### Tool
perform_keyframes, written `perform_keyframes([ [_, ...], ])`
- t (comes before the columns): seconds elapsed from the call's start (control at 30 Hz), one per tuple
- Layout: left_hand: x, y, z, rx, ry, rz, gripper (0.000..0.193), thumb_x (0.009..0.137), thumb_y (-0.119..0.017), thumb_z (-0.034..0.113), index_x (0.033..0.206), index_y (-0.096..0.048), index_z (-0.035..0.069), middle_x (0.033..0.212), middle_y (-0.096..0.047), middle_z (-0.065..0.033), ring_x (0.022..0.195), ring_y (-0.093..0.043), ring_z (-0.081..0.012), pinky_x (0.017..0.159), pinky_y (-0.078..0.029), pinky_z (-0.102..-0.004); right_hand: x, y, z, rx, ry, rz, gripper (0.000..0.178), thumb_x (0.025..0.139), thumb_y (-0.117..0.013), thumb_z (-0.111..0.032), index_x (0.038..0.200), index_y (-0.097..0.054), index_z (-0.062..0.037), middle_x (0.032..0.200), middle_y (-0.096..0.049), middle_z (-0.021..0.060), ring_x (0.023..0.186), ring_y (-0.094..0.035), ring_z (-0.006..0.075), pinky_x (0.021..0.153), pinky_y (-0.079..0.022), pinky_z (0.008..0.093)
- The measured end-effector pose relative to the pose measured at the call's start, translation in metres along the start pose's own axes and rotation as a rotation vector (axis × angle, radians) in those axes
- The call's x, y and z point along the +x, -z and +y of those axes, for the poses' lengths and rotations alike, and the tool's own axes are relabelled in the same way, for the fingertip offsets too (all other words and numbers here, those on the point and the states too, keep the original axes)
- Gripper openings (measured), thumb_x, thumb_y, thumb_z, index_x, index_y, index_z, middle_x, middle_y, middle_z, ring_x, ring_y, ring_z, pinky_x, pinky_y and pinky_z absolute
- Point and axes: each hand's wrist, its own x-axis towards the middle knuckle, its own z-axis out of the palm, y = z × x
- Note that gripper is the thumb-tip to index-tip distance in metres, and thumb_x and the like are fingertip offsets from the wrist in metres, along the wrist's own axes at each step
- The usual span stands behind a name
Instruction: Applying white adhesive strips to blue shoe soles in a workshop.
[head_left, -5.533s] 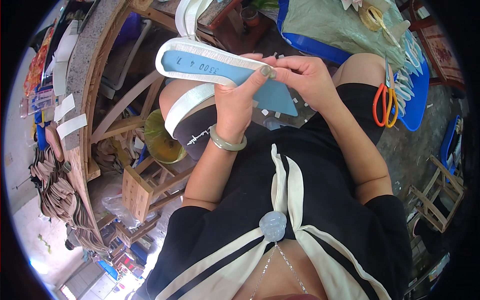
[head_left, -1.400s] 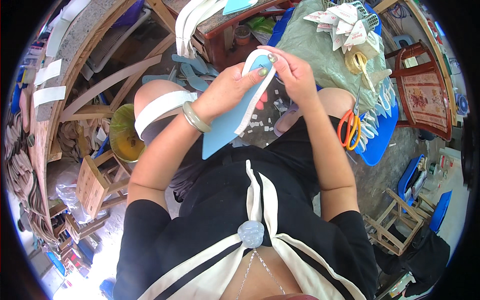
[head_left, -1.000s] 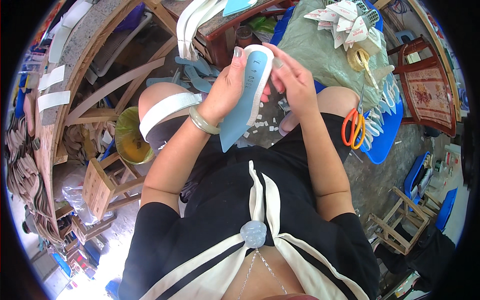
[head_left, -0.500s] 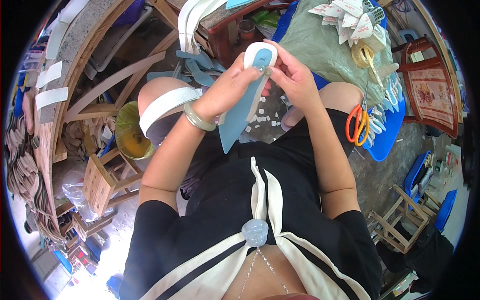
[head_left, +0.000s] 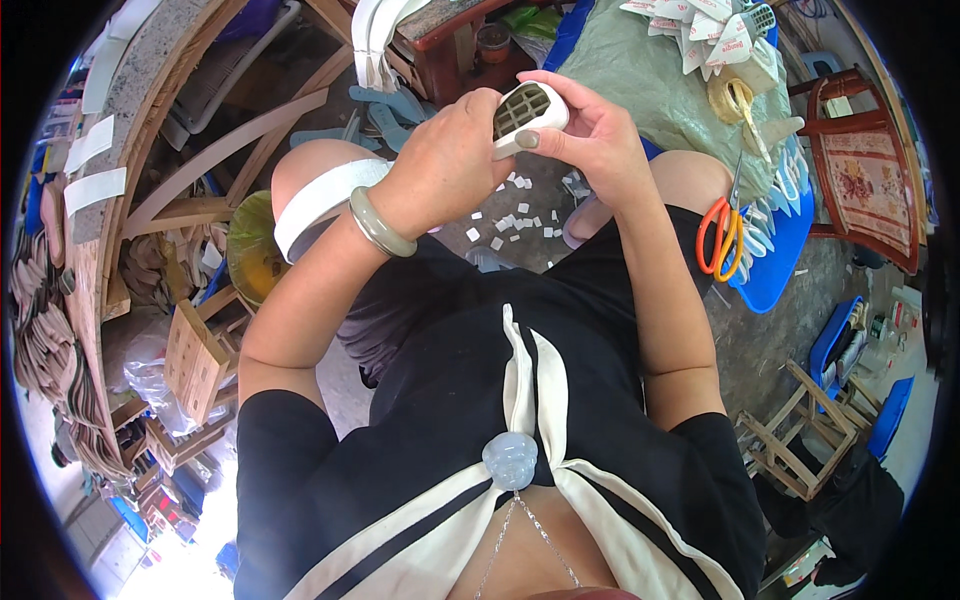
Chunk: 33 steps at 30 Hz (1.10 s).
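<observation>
Both my hands hold a shoe sole (head_left: pixel 525 108) in front of my knees. Its end has a white rim around a dark hollow grid and points away from me. My left hand (head_left: pixel 440 150) is wrapped over its left side and hides the rest of it. With thumb on the near rim and fingers at the far side, my right hand (head_left: pixel 600 145) grips the white end. A white strip (head_left: pixel 325 205) lies over my left thigh. By my right thigh are scissors (head_left: pixel 722 238) with orange and yellow handles.
Small white squares (head_left: pixel 520 222) litter the floor between my feet. Right of them, a blue tray (head_left: pixel 775 285) holds white and blue pieces, with a tape roll (head_left: pixel 730 100) and printed white pieces (head_left: pixel 705 35) above. Left are blue pieces (head_left: pixel 390 118), a lined bin (head_left: pixel 255 245) and a wooden stool (head_left: pixel 195 360).
The sole has been turned over: its long blue strip and blue pad faced me before, and now the gridded underside shows. My left hand has rolled over and shifted left.
</observation>
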Motion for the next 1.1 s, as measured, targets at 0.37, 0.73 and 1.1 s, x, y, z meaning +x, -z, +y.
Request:
perform_keyframes([
  [0.37,-0.002,-0.007,-0.006,0.353,-0.202,0.209,0.042,0.066,-0.071,0.006,0.103,-0.050,0.003,0.090,-0.056,-0.0129,0.087,-0.059,-0.0311,0.074,-0.049,-0.0386,-0.005,-0.007,0.009,0.156,-0.032,0.105,0.051,0.077,-0.063,0.008,0.127,-0.053,0.0004,0.108,-0.064,0.0070,0.094,-0.060,0.0105,0.084,-0.049,0.0232],
  [0.73,-0.001,-0.019,-0.008,0.302,-0.108,0.254,0.045,0.068,-0.071,0.007,0.106,-0.048,0.002,0.093,-0.057,-0.0145,0.088,-0.060,-0.0334,0.074,-0.049,-0.0404,-0.007,-0.024,0.032,-0.183,0.089,0.344,0.029,0.099,-0.044,-0.021,0.116,-0.055,0.0006,0.095,-0.066,0.0084,0.077,-0.064,0.0140,0.068,-0.053,0.0268],
  [1.1,0.005,-0.007,-0.014,0.379,-0.318,0.215,0.049,0.059,-0.073,0.004,0.103,-0.051,0.005,0.089,-0.054,-0.0096,0.086,-0.057,-0.0280,0.072,-0.045,-0.0369,-0.009,0.004,0.012,0.228,-0.183,-0.039,0.037,0.096,-0.052,-0.025,0.122,-0.054,0.0008,0.089,-0.065,0.0090,0.068,-0.066,0.0146,0.056,-0.047,0.0211],
])
